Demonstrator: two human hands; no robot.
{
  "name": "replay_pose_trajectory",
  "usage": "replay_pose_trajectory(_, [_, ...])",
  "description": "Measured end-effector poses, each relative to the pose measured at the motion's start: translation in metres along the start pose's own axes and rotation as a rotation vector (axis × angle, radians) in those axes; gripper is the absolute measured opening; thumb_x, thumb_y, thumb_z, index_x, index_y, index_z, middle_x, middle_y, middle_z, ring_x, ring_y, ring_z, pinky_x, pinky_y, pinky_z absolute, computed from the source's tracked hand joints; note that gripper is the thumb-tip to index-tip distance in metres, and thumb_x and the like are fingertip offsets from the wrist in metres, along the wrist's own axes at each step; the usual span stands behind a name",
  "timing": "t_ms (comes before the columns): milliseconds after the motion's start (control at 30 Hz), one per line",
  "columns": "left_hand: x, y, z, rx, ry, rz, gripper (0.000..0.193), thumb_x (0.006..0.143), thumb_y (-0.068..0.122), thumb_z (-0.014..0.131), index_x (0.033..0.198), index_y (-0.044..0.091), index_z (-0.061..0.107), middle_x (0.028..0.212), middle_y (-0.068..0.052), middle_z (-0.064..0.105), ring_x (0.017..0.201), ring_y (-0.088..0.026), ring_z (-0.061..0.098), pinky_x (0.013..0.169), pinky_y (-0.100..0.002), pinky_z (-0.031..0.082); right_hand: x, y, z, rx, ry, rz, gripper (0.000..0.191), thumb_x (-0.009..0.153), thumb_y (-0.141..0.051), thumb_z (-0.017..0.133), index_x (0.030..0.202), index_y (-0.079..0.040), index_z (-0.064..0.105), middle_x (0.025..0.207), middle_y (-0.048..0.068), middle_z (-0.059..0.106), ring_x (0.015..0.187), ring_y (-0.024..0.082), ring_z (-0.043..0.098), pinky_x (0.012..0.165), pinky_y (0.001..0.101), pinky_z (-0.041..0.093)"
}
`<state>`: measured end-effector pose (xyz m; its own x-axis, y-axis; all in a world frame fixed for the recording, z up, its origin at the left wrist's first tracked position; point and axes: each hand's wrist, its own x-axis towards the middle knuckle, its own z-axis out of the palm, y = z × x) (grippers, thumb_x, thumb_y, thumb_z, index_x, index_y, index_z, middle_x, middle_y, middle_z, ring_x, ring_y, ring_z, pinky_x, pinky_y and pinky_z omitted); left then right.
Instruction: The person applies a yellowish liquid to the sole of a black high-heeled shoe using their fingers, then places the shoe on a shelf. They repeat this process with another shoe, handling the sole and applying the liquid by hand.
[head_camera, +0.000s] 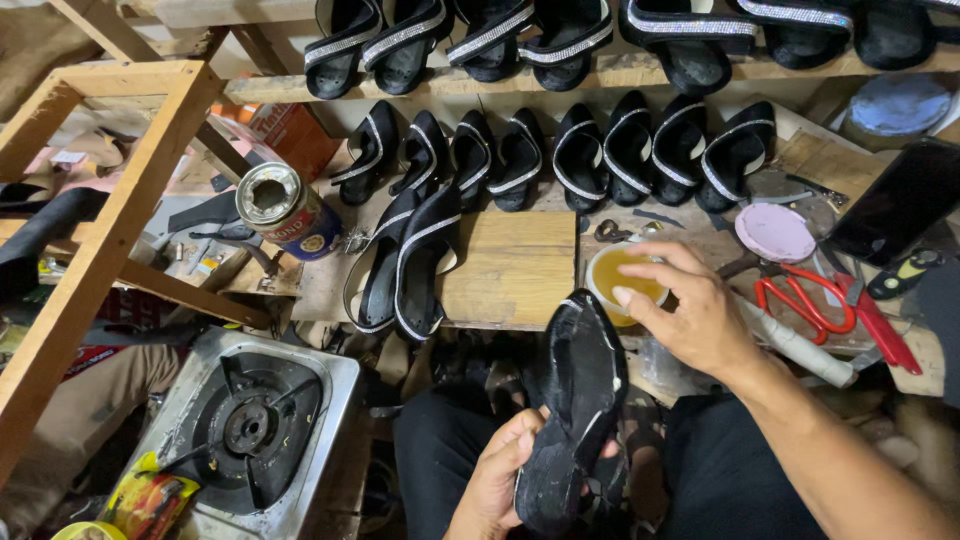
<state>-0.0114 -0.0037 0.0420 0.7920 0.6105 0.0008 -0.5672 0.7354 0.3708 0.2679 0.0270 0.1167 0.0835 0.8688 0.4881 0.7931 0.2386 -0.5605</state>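
The left hand (500, 475) has its grip wrapped around a black shoe (575, 400) over the lap; the right hand (690, 310), fingers loosely spread, hovers above a glue cup (618, 280) on the tabletop (515, 270)

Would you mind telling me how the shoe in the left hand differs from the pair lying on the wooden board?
The held shoe is plain black with no trim showing; the pair on the board carries sparkly silver strips. The held shoe is gripped by the left hand over the lap, while the pair lies flat, untouched. Both are black and pointed.
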Motion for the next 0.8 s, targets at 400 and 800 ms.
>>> replay_pose_trajectory(400, [-0.002,-0.002,-0.018,0.152,0.018,0.163,0.025,0.099,0.022,0.067,0.090,0.001,0.055,0.127,-0.024,0.059,0.110,-0.032,0.068,0.089,-0.038,0.061,-0.005,0.025,0.013,-0.355,-0.033,0.016,0.059,0.079,-0.051,0.075,0.117,-0.005,0.078,0.164,0.019,0.035,0.150,0.046,0.027,0.112,0.0643,0.026])
replay_pose_trajectory(800, [0.006,0.006,0.002,0.181,0.058,0.219,0.018,0.095,0.017,0.067,0.085,0.004,0.058,0.133,-0.012,0.055,0.114,-0.025,0.065,0.092,-0.034,0.056,-0.039,-0.006,-0.002,0.098,-0.028,0.045,0.034,0.097,-0.033,0.059,0.087,-0.009,0.080,0.149,0.013,0.060,0.155,0.036,0.040,0.129,0.0504,0.028])
